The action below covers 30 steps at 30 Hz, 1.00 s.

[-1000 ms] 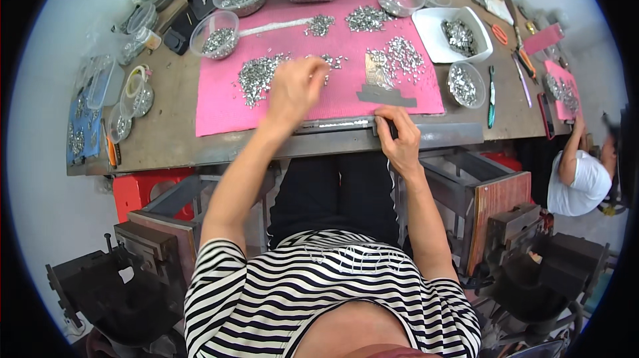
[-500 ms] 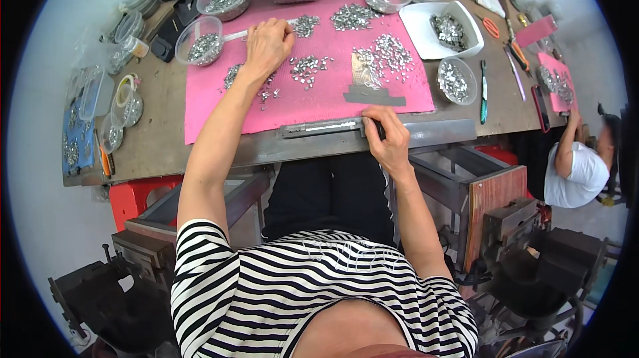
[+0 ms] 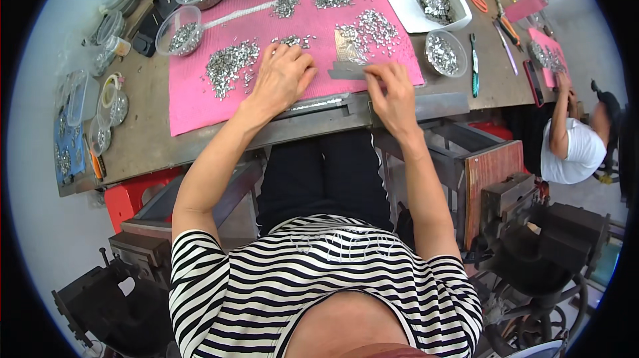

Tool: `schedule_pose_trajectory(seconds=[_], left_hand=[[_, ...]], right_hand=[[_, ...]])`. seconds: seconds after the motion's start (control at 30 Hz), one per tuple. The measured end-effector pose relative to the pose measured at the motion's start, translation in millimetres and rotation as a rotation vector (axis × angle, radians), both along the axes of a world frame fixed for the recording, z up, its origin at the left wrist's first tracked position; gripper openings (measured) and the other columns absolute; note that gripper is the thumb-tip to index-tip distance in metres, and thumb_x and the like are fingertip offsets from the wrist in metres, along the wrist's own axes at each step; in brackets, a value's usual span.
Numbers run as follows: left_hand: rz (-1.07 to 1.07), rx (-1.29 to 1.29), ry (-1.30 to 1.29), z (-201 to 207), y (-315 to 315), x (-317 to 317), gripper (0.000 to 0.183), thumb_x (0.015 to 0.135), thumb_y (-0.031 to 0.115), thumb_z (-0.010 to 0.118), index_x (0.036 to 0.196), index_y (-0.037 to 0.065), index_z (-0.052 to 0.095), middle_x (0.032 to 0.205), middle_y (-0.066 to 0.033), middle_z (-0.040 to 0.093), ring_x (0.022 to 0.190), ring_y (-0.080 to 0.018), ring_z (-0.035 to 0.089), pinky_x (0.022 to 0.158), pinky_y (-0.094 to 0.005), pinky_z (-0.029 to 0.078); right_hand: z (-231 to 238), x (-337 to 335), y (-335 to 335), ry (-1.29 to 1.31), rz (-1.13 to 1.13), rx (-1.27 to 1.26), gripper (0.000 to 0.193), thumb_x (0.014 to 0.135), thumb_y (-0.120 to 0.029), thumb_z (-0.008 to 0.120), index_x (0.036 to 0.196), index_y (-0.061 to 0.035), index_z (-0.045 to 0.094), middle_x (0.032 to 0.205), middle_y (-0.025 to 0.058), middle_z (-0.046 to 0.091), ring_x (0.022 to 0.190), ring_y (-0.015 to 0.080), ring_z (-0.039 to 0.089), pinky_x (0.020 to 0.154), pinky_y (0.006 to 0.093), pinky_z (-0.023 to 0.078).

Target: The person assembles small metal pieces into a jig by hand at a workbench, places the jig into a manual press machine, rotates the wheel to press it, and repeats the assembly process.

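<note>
My left hand (image 3: 283, 78) is over the near part of the pink mat (image 3: 193, 101), between a large heap of small shiny metal pieces (image 3: 231, 68) and the narrow metal channel (image 3: 318, 103) at the table edge. Its fingers curl downward, and whatever they hold is hidden. A smaller group of metal pieces (image 3: 303, 40) lies just beyond its fingertips. My right hand (image 3: 394, 95) has its fingers closed at the right end of a flat grey strip (image 3: 346, 71), covering that end. Beyond the strip, more metal pieces (image 3: 376, 28) lie scattered beside a clear plastic bag (image 3: 349, 48).
Clear tubs (image 3: 180, 30) of metal pieces line the mat's far and left sides. At right are a white tray (image 3: 398, 1), a round tub (image 3: 446, 55), a green-handled brush (image 3: 474, 68), orange-handled scissors (image 3: 478, 2) and a phone (image 3: 532, 83). Another person (image 3: 576, 135) works at far right.
My left hand has come back from the long pale strip toward the near edge, uncovering the large heap. My right hand has left the channel's end and reached the grey strip. The view has shifted slightly.
</note>
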<state>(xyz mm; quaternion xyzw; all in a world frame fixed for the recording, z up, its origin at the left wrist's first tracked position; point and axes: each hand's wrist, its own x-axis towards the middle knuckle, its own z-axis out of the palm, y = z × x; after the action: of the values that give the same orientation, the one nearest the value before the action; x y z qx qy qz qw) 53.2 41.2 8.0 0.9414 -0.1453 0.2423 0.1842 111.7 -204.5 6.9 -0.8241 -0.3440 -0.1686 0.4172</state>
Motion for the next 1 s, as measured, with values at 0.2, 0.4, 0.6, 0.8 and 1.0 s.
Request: schedule_pose_trajectory(seconds=[0.2, 0.4, 0.6, 0.8, 1.0], left_hand=[[0.027, -0.027, 0.048, 0, -4, 0, 0.012, 0.086, 0.019, 0.073, 0.091, 0.008, 0.069, 0.084, -0.0071, 0.058, 0.087, -0.0270, 0.058, 0.095, -0.0447, 0.041], [0.027, -0.010, 0.071, -2, -5, -8, 0.009, 0.087, 0.016, 0.072, 0.093, 0.010, 0.071, 0.091, -0.0069, 0.059, 0.099, -0.0275, 0.058, 0.104, -0.0506, 0.038], [-0.007, -0.271, 0.161, 1, -12, -13, 0.014, 0.090, 0.007, 0.069, 0.102, 0.002, 0.065, 0.089, -0.0117, 0.062, 0.088, -0.0289, 0.061, 0.083, -0.0391, 0.048], [0.026, -0.633, 0.341, 17, -33, -50, 0.009, 0.093, 0.005, 0.064, 0.100, 0.000, 0.062, 0.090, -0.0134, 0.065, 0.084, -0.0259, 0.063, 0.077, -0.0371, 0.050], [0.049, -0.529, 0.248, 7, -43, -53, 0.008, 0.093, 0.005, 0.065, 0.099, 0.000, 0.063, 0.092, -0.0111, 0.062, 0.086, -0.0247, 0.059, 0.080, -0.0359, 0.048]], right_hand=[[-12, 34, 17, -0.082, 0.033, -0.219, 0.010, 0.084, -0.006, 0.071, 0.093, -0.0070, 0.072, 0.088, 0.0107, 0.061, 0.088, 0.0316, 0.057, 0.081, 0.0432, 0.046], [9, 32, 17, -0.045, 0.107, -0.227, 0.008, 0.085, -0.007, 0.071, 0.093, -0.0059, 0.072, 0.087, 0.0109, 0.060, 0.089, 0.0312, 0.057, 0.082, 0.0422, 0.046], [5, 40, 9, -0.101, 0.273, -0.309, 0.013, 0.085, -0.003, 0.070, 0.096, -0.0083, 0.074, 0.089, 0.0084, 0.058, 0.089, 0.0288, 0.055, 0.081, 0.0399, 0.046], [0, 58, 4, -0.193, 0.386, -0.338, 0.016, 0.082, -0.003, 0.073, 0.097, -0.0080, 0.074, 0.088, 0.0069, 0.059, 0.089, 0.0265, 0.056, 0.079, 0.0378, 0.050], [-5, 55, 12, -0.225, 0.418, -0.369, 0.014, 0.083, -0.005, 0.072, 0.097, -0.0054, 0.072, 0.090, 0.0075, 0.059, 0.090, 0.0269, 0.057, 0.079, 0.0373, 0.051]])
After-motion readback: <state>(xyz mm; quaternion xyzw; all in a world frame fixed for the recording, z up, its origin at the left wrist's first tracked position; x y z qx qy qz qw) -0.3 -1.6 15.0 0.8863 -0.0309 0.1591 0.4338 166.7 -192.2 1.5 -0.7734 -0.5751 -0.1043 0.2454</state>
